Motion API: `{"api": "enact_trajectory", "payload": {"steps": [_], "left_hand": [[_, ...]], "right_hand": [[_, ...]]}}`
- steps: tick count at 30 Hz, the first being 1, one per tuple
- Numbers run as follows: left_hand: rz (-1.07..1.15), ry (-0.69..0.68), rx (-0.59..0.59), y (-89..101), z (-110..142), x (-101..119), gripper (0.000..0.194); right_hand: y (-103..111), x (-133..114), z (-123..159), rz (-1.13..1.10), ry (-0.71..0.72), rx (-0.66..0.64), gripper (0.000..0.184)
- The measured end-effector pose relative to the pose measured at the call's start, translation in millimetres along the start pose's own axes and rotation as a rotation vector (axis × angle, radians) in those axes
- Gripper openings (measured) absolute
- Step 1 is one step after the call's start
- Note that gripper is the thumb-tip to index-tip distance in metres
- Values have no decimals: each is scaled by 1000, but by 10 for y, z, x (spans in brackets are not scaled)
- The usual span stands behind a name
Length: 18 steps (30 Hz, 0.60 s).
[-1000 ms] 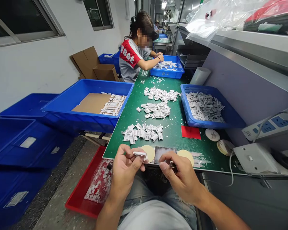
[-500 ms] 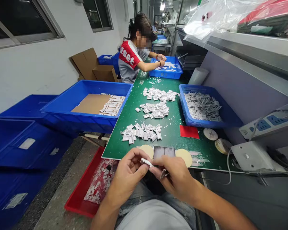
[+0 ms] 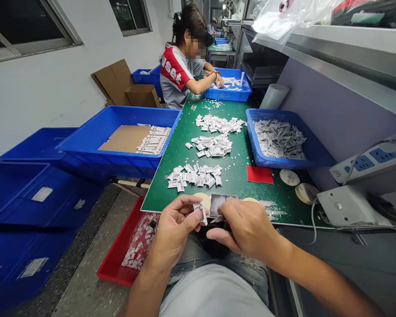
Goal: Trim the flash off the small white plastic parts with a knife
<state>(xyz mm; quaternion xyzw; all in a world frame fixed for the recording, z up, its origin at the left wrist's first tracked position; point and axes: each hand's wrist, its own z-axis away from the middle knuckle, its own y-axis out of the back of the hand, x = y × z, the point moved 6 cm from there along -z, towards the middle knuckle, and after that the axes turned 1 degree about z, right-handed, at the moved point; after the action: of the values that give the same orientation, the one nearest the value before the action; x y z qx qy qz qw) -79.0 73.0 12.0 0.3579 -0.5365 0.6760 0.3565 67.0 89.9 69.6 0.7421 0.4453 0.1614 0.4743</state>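
Between the thumb and fingers of my left hand is a small white plastic part, held tilted over the table's near edge. My right hand is closed around a small metal blade, whose tip points toward the part; most of the tool is hidden in the fingers. Tip and part look close, but I cannot tell whether they touch. Just beyond my hands lie a dark flat block and a pale yellow disc. A heap of similar white parts rests farther up the table.
More white parts fill a blue basket on the right, near a red card. A blue bin stands left of the green table, above a red tray. A co-worker sits at the far end.
The white part has turned more upright in my left hand. My right hand has drawn slightly away from it and rotated, exposing the blade tip. The view has tilted slightly down.
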Motion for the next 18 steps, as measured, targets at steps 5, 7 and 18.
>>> {"api": "enact_trajectory", "payload": {"steps": [5,7,18], "left_hand": [[-25,55,-8,23,2,-55,23],[-35,69,-6,27,6,-57,24],[-84,74,26,45,19,-50,24]], "right_hand": [[-24,-45,-7,173,50,20,53],[-29,-48,-11,206,49,26,53],[-74,-28,29,281,18,39,52]]}}
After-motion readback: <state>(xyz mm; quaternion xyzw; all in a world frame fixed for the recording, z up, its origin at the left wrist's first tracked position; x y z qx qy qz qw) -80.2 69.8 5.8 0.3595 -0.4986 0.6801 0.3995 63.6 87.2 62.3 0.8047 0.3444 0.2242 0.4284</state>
